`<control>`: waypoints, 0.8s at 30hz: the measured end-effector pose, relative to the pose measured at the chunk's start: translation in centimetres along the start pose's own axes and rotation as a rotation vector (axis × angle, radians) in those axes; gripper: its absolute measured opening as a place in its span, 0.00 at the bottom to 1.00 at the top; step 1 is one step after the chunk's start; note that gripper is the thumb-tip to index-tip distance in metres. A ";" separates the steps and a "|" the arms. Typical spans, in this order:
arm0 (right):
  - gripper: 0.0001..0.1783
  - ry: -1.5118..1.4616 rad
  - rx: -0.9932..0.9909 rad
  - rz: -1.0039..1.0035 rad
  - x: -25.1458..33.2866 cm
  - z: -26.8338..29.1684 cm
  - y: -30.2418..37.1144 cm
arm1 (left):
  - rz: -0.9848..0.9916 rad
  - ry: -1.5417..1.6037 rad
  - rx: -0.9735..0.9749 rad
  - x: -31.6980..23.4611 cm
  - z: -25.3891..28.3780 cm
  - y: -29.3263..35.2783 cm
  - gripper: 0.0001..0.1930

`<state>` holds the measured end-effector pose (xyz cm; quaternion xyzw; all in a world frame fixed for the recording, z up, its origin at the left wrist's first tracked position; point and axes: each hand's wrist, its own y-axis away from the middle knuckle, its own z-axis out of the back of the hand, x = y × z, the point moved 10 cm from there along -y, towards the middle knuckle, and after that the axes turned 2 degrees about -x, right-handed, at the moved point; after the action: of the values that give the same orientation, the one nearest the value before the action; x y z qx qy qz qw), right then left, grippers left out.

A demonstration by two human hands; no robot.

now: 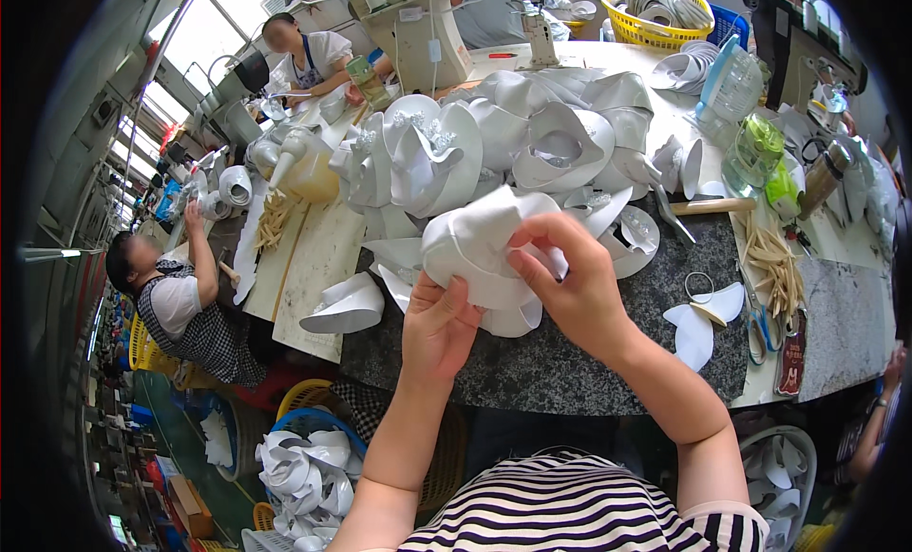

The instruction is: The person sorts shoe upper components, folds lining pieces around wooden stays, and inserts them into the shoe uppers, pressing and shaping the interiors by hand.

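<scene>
Busy sewing-shop bench, and over its speckled dark slab a white shoe upper is pinched in the left hand, with the right hand half-curled at its edge (actual grip can't be made out), so creases could be caused by over-squeezing.

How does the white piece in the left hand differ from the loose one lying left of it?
The held piece is up in the left hand; the loose piece rests untouched on the worktop. The held piece looks larger in view than the loose piece. The held piece shows a seam-like line; the loose piece shows none clearly. Both are white and curved.
</scene>
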<state>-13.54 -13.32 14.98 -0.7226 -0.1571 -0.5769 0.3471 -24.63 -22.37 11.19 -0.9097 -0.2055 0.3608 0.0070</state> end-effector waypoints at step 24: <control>0.11 0.660 0.020 0.502 4.7 -1.7 2.2 | 0.036 0.059 0.144 1.8 0.3 -0.7 0.26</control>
<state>-12.07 -16.85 18.82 -0.5113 0.1380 -0.6736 0.5155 -23.94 -21.11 9.93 -0.9206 -0.1625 0.3477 0.0721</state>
